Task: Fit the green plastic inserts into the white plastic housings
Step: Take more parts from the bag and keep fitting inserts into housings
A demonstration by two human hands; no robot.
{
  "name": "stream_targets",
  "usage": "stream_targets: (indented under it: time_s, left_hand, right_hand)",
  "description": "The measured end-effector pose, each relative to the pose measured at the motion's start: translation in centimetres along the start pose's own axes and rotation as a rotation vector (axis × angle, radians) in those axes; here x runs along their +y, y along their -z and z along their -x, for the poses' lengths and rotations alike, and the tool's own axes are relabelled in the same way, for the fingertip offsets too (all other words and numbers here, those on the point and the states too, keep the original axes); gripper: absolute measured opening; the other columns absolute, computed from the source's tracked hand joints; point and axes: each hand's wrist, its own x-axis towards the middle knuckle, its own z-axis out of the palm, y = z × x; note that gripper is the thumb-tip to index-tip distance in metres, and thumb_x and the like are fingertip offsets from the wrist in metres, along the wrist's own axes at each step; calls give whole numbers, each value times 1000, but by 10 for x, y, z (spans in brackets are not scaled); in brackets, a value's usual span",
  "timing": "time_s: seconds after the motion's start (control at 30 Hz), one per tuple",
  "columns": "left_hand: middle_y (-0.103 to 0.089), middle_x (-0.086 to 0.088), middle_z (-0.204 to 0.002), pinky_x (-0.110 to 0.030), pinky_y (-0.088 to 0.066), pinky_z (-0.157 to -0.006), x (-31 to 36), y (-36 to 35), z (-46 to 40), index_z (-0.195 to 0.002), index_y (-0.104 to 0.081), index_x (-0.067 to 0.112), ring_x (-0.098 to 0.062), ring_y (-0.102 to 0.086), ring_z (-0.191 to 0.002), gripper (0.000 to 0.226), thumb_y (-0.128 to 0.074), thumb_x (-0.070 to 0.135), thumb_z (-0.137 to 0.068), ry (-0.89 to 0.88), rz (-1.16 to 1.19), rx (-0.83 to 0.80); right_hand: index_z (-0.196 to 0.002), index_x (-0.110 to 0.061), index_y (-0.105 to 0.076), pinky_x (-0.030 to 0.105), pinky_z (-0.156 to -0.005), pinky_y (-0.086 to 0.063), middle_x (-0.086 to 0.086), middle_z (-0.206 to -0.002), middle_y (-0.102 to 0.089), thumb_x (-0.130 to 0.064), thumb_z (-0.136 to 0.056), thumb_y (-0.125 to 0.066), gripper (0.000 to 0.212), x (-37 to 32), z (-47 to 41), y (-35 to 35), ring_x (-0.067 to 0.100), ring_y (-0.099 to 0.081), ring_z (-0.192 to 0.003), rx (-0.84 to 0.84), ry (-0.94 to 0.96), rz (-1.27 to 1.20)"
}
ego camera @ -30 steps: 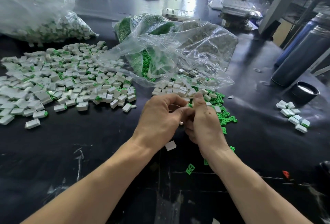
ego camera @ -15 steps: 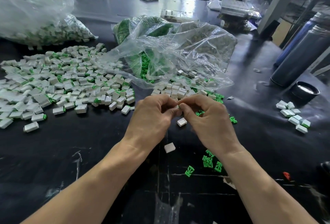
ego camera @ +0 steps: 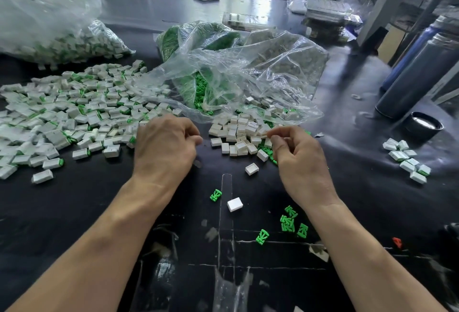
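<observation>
- Loose housings (ego camera: 239,135) are lying in a small heap at 12 o'clock from your right hand (ego camera: 301,162), spilling out of the mouth of a clear bag (ego camera: 248,73).
- Your right hand is hovering at the heap's near edge, thumb and forefinger pinched together; whether they are gripping a piece, you cannot tell from here.
- Green inserts (ego camera: 267,150) are peeking out from under the heap, just at 10 o'clock of your right hand.
- More inserts (ego camera: 289,222) are lying scattered at 6 o'clock from that hand, near your right forearm.
- One insert (ego camera: 215,195) and one housing (ego camera: 234,204) are sitting side by side between your forearms; another housing (ego camera: 251,169) is lying open side up at 9 o'clock of your right hand.
- Your left hand (ego camera: 164,147) is resting loosely curled, fingers bent under; anything inside is hidden.
- A wide pile (ego camera: 74,112) of white pieces showing green ends is spreading at 10 o'clock from your left hand.
- A small cluster (ego camera: 407,160) of such pieces is sitting well apart at 3 o'clock of your right hand.
- Everything is lying on a black table (ego camera: 74,212).
</observation>
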Motion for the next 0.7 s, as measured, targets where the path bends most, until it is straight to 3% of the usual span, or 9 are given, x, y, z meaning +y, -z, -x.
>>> stream_targets:
  time_s: [0.13, 0.23, 0.33, 0.43, 0.53, 0.7]
  left_hand:
    - [-73, 6, -92, -39, -41, -88, -10, 3, -10, -86, -78, 30, -22, -63, -96, 4, -81, 33, -85, 62, -171, 22]
    - [-74, 4, -92, -44, -44, -96, -13, 4, -13, -89, -77, 31, -25, -63, -99, 6, -80, 34, -86, 126, -193, -15]
    - [-72, 2, -93, -45, -45, -95, -15, 6, -13, -86, -76, 31, -27, -63, -98, 6, -79, 36, -87, 134, -207, -6]
    - [-69, -5, -101, -46, -42, -93, -16, 7, -13, -94, -77, 30, -32, -60, -102, 5, -73, 28, -93, 116, -228, 34]
    - [-70, -5, -101, -49, -48, -93, -10, 3, -11, -102, -78, 23, -29, -62, -100, 12, -70, 19, -94, 17, -153, 83]
    - [-67, 7, -92, -45, -51, -95, 10, -10, 6, -98, -77, 23, -16, -61, -90, 8, -76, 22, -91, -119, 68, -46]
  right_hand:
    - [-90, -30, -72, 21, -62, -43, -13, -71, -68, -26, -99, -69, 10, 3, -4, 1, 0, -55, -58, 12, -29, -8]
    - [-79, -34, -72, 20, -61, -45, -13, -70, -71, -35, -95, -75, 16, 4, -5, 5, 1, -58, -59, 33, -38, 22]
    - [-80, -31, -73, 23, -60, -46, -18, -64, -68, -42, -97, -70, 21, 4, -7, 13, 2, -59, -59, 40, -55, 71]
    - [-85, -26, -73, 27, -63, -45, -18, -61, -64, -33, -101, -64, 20, 5, -11, 20, 1, -56, -57, 40, -84, 123]
    - [-94, -29, -76, 33, -84, -53, -14, -87, -73, -28, -99, -67, 10, 4, -14, 26, 12, -68, -88, -11, -118, 245]
    - [-80, -34, -76, 37, -83, -56, -20, -74, -65, -40, -87, -79, 10, 0, -12, 29, 10, -65, -81, -98, -163, 440]
